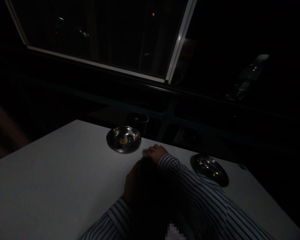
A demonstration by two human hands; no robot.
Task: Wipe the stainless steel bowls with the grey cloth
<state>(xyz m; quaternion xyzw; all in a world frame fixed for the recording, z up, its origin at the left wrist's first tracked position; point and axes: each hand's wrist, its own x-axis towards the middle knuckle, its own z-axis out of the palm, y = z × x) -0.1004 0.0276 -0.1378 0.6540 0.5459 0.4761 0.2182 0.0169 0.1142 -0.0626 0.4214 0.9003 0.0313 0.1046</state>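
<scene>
My right hand (157, 153) is curled over the far end of a dark, bulky object (150, 171) near the back edge of the table. A small pale round piece (145, 153) shows at its fingertips. Along the left side of the same object lies my left hand (130, 183), its fingers bent round it and mostly lost in shadow. Too little light falls on the object to tell its kind. Just beyond the hands to the left sits a shiny steel dish (123, 139) with a round red and yellow label. Another steel dish (210, 169) lies right of my right forearm.
The white table (60, 173) spans the front. Behind its edge stands a dark round container (138, 120). A clear plastic bottle (250, 77) with a white cap is at the back right. A window frame (97, 64) crosses the dark background.
</scene>
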